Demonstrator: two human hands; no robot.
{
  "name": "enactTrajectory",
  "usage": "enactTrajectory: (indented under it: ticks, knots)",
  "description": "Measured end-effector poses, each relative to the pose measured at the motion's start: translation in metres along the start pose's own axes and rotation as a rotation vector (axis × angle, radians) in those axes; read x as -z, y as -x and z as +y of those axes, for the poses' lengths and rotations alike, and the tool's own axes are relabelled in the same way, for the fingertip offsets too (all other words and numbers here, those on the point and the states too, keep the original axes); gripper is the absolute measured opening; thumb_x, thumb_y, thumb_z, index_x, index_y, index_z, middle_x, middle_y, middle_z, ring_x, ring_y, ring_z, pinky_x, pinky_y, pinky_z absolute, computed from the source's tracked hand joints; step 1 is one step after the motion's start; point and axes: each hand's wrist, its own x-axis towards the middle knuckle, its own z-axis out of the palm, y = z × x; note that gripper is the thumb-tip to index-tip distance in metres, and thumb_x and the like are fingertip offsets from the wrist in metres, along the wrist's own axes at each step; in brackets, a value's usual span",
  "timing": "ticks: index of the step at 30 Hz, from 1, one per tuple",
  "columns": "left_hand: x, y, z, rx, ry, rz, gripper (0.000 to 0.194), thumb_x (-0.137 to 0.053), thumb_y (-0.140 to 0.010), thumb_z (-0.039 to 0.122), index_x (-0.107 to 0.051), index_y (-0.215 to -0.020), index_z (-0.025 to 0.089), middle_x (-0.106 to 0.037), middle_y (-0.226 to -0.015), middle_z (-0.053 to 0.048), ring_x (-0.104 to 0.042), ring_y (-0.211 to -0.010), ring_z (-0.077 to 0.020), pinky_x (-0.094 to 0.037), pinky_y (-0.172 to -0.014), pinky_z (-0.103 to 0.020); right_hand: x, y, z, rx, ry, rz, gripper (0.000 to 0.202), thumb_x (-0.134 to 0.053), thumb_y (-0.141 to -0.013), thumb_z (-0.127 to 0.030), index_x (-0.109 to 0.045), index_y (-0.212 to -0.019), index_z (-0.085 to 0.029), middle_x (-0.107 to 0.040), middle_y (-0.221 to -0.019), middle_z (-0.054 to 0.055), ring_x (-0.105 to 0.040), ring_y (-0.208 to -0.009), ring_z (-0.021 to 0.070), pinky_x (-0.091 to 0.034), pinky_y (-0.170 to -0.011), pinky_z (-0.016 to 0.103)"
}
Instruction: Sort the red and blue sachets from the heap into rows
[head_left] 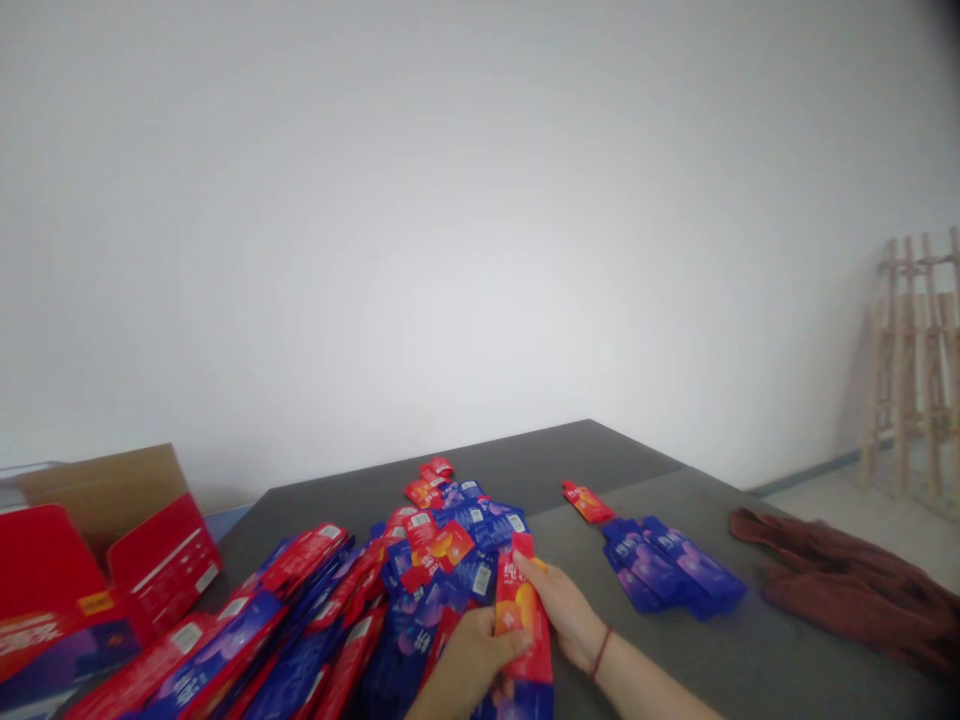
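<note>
Between my two hands is a red pouch [526,625] with an orange fruit print, its long side running away from me. My left hand [476,655] is closed on its near left side, thumb across the front. My right hand [562,605], with a thin cord on the wrist, is closed on its far right edge. A blue pouch [534,700] shows under its near end; whether a hand holds that one too, I cannot tell. Just beyond and left lies a loose heap of red and blue pouches [450,545].
Long red and blue packs [300,610] lie in rows at front left, beside an open red carton [67,600]. To the right are several blue pouches [667,565], one red pouch [589,502] and a brown cloth [847,590]. A wooden rack [911,370] stands beyond the table [585,455].
</note>
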Motion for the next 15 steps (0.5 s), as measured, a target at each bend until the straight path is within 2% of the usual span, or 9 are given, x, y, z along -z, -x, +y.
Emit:
enactTrajectory:
  ticks: [4, 7, 9, 10, 12, 13, 14, 15]
  knots:
    - [0.003, 0.02, 0.001, -0.075, -0.216, -0.082, 0.028, -0.062, -0.073, 0.045, -0.059, -0.071, 0.017, -0.055, -0.045, 0.005, -0.042, -0.035, -0.0093, -0.03, -0.038, -0.02, 0.002, 0.008, -0.002, -0.041, 0.119, -0.056, 0.051, -0.063, -0.068, -0.067, -0.061, -0.07, -0.016, -0.065, -0.064, 0.002, -0.061, -0.059, 0.0158, -0.048, -0.063, 0.029]
    - [-0.004, 0.034, 0.016, -0.07, -0.431, 0.021, 0.034, -0.049, -0.084, 0.045, -0.057, -0.062, 0.02, -0.055, -0.046, 0.003, -0.044, -0.037, -0.012, -0.032, -0.042, -0.023, 0.015, 0.009, -0.013, -0.112, 0.232, -0.125, 0.044, -0.068, -0.066, -0.059, -0.059, -0.067, -0.016, -0.063, -0.06, -0.001, -0.056, -0.053, 0.0125, -0.045, -0.057, 0.025]
    - [-0.01, 0.042, 0.023, -0.182, -0.589, 0.115, 0.037, -0.049, -0.085, 0.045, -0.058, -0.058, 0.021, -0.058, -0.051, 0.0, -0.053, -0.049, -0.0162, -0.039, -0.053, -0.026, 0.03, 0.012, -0.026, -0.189, 0.327, -0.217, 0.037, -0.073, -0.064, -0.05, -0.061, -0.068, -0.016, -0.063, -0.06, -0.001, -0.055, -0.052, 0.0113, -0.043, -0.055, 0.023]
    - [-0.013, 0.045, 0.024, -0.272, -0.649, 0.104, 0.033, -0.054, -0.083, 0.044, -0.061, -0.06, 0.022, -0.062, -0.058, -0.002, -0.057, -0.058, -0.019, -0.042, -0.061, -0.029, 0.039, 0.014, -0.033, -0.222, 0.393, -0.266, 0.034, -0.074, -0.063, -0.046, -0.061, -0.068, -0.015, -0.063, -0.06, -0.002, -0.055, -0.052, 0.0107, -0.042, -0.054, 0.022]
    - [-0.019, 0.047, 0.019, -0.428, -0.713, -0.064, 0.015, -0.064, -0.077, 0.037, -0.069, -0.071, 0.025, -0.07, -0.081, -0.005, -0.062, -0.084, -0.0262, -0.043, -0.08, -0.034, 0.053, 0.019, -0.046, -0.257, 0.547, -0.347, 0.027, -0.074, -0.064, -0.039, -0.062, -0.068, -0.015, -0.063, -0.06, -0.003, -0.054, -0.052, 0.0097, -0.041, -0.052, 0.021]
    - [-0.02, 0.046, 0.014, -0.459, -0.722, -0.169, 0.008, -0.067, -0.075, 0.033, -0.071, -0.079, 0.027, -0.071, -0.094, -0.006, -0.061, -0.097, -0.0298, -0.04, -0.09, -0.038, 0.059, 0.021, -0.051, -0.261, 0.616, -0.376, 0.025, -0.073, -0.065, -0.037, -0.062, -0.068, -0.016, -0.063, -0.061, -0.003, -0.054, -0.052, 0.0093, -0.041, -0.053, 0.02]
    - [-0.02, 0.043, 0.008, -0.462, -0.724, -0.247, 0.015, -0.067, -0.074, 0.028, -0.072, -0.088, 0.03, -0.07, -0.106, -0.006, -0.057, -0.108, -0.0328, -0.035, -0.098, -0.042, 0.062, 0.024, -0.055, -0.26, 0.664, -0.396, 0.022, -0.072, -0.066, -0.036, -0.062, -0.069, -0.016, -0.063, -0.061, -0.003, -0.054, -0.053, 0.0092, -0.041, -0.053, 0.02]
    - [-0.019, 0.04, 0.002, -0.444, -0.724, -0.262, 0.024, -0.065, -0.074, 0.023, -0.071, -0.096, 0.031, -0.066, -0.116, -0.007, -0.052, -0.117, -0.0347, -0.029, -0.104, -0.046, 0.064, 0.025, -0.057, -0.259, 0.698, -0.422, 0.021, -0.071, -0.067, -0.035, -0.063, -0.07, -0.016, -0.063, -0.062, -0.004, -0.054, -0.053, 0.0091, -0.041, -0.054, 0.02]
